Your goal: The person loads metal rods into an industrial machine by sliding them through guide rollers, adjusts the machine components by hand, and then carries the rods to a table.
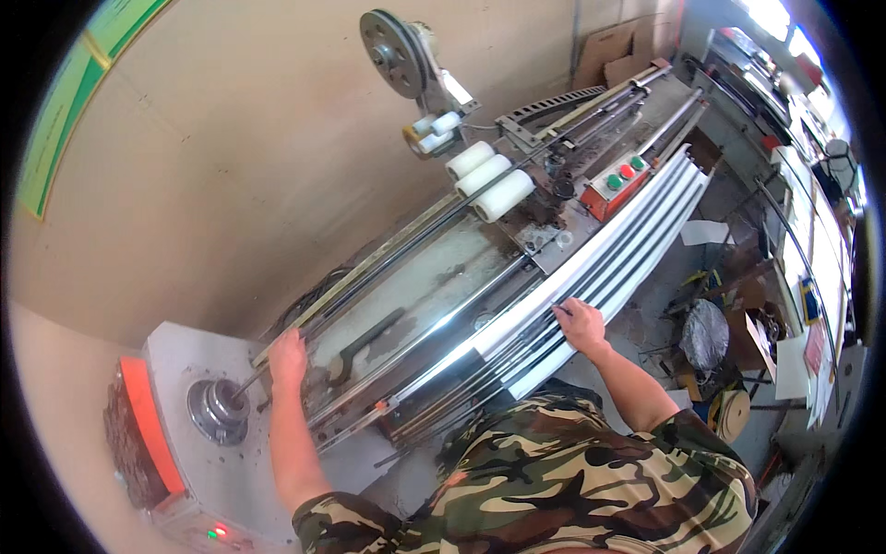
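Observation:
My left hand (pixel 288 358) is closed around a long thin metal rod (pixel 388 264), close to the round steel chuck (pixel 220 411) of the grey machine head. The rod runs from the chuck up past the white rollers. My right hand (pixel 581 325) is pinched on a thin dark rod, of which a short end shows at the fingertips. Under that hand lies a long white sheet with dark stripes (pixel 637 242). Several thin rods (pixel 452 397) lie in a bundle at the sheet's near end, in front of my body.
White rollers (pixel 505 196) and a large grey pulley (pixel 395 54) stand over the machine bed (pixel 415 277). A red box with green and red buttons (pixel 613 187) sits beyond the sheet. A black bar (pixel 365 343) lies on the bed. Cardboard, bags and a tape roll (pixel 734 415) clutter the right side.

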{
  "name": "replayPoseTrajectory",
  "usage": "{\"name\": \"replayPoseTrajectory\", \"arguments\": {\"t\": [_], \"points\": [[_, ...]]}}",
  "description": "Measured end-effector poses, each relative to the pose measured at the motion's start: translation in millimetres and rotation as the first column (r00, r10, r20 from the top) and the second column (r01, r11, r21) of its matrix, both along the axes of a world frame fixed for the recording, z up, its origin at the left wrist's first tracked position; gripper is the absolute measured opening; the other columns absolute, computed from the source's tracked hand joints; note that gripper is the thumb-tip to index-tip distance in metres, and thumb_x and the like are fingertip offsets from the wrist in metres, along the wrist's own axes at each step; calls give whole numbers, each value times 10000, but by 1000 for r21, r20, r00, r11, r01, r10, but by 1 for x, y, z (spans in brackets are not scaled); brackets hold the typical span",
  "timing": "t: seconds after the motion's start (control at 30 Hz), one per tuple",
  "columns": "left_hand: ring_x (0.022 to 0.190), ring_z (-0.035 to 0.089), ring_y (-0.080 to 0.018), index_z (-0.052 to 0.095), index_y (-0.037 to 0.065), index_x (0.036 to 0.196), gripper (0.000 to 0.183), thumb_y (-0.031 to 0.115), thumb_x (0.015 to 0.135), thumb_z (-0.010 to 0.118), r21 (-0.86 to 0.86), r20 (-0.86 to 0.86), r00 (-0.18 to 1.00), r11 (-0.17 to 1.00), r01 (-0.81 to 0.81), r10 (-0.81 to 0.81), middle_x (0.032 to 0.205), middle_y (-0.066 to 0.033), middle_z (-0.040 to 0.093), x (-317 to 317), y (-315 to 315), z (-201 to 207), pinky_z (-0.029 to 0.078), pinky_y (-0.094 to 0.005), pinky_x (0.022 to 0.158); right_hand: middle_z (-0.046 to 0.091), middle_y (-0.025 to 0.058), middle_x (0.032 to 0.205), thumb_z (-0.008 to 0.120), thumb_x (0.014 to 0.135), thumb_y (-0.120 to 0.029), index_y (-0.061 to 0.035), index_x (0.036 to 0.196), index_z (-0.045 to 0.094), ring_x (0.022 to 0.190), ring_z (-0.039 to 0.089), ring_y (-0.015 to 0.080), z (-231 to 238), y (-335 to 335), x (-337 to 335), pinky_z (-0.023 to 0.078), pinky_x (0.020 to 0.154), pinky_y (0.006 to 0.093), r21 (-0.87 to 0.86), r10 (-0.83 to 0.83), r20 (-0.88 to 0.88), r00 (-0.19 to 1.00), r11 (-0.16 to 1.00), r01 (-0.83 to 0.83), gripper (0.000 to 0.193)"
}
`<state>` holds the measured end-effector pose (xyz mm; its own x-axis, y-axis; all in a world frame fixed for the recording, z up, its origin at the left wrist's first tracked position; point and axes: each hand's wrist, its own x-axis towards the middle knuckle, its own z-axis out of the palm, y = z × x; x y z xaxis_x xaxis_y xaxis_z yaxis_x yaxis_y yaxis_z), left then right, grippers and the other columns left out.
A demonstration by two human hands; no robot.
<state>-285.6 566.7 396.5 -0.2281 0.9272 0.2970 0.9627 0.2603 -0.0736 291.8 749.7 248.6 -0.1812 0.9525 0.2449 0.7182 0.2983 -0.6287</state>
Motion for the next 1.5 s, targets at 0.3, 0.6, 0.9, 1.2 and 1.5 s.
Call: {"name": "replayPoseTrajectory", "arguments": {"t": [0.3, 0.6, 0.9, 1.2, 1.5], "points": [[964, 652, -435, 656, 15, 1000, 136, 113, 923, 604, -28, 31, 999, 999, -35, 36, 982, -238, 689, 41, 51, 13, 509, -529, 838, 693, 167, 885, 658, 957, -378, -65, 890, 681, 892, 675, 401, -6, 44, 46, 534, 777, 493, -93, -59, 24, 998, 994, 61, 321], [958, 629, -454, 638, -7, 1013, 131, 76, 912, 631, -43, 39, 995, 995, -86, 87, 970, -236, 676, 59, 92, -17, 493, -537, 824, 669, 126, 780, 673, 938, -344, -67, 821, 637, 755, 677, 367, -30, 97, 82, 528, 673, 493, 82, -4, 10, 1000, 997, 3, 303], [974, 620, -439, 625, -18, 1042, 210, 154, 925, 658, -48, 74, 995, 997, -67, 70, 955, -224, 668, 83, 116, -10, 480, -535, 855, 659, 122, 765, 672, 943, -331, -65, 821, 620, 748, 678, 361, -27, 136, 121, 529, 662, 487, 82, 24, 20, 1000, 996, -26, 298], [1100, 601, -402, 628, -11, 1225, 488, 411, 982, 607, -117, 286, 933, 974, -194, 221, 1143, -227, 668, 139, 150, 9, 426, -499, 1008, 663, 124, 771, 667, 947, -343, -61, 817, 617, 756, 679, 361, -23, 179, 167, 532, 664, 485, 42, 23, 25, 999, 999, -24, 315], [1341, 477, -426, 515, -41, 1426, 680, 496, 1008, 527, -163, 267, 914, 949, -271, 307, 1408, -278, 553, 199, 194, 13, 323, -493, 1164, 674, 135, 805, 668, 947, -353, -60, 831, 643, 798, 677, 371, -22, 228, 219, 528, 705, 490, -28, -7, 17, 1000, 1000, 8, 316]]}}
